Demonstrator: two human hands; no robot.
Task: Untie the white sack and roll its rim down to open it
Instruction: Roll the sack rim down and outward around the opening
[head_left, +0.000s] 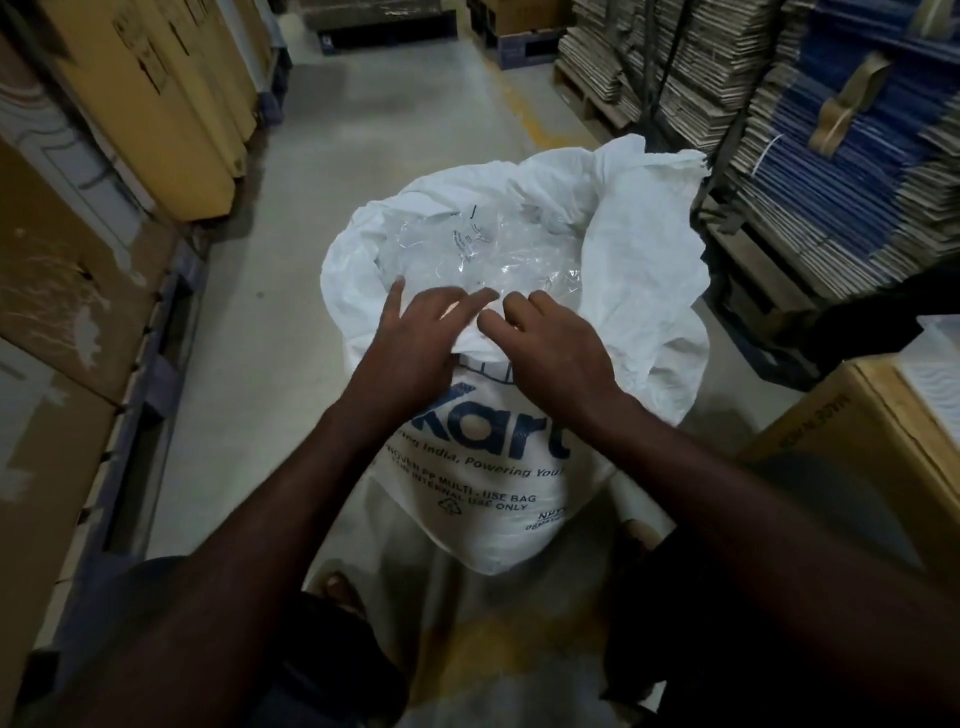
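Observation:
A white woven sack (483, 488) with blue print stands on the floor in front of me, its mouth open. Clear plastic packets (493, 249) fill the inside. The far and right parts of the rim (644, 171) stand up loose and crumpled. My left hand (415, 338) lies on the near rim with its fingers stretched forward over the fabric. Beside it, my right hand (550, 343) has curled fingers on the same near rim, gripping a fold of white fabric between the two hands.
Tall cardboard boxes (156, 104) line the left side on pallets. Stacks of flattened cartons (831, 156) fill racks on the right. A brown box (857, 431) sits at the near right. A concrete aisle (395, 130) runs ahead beyond the sack.

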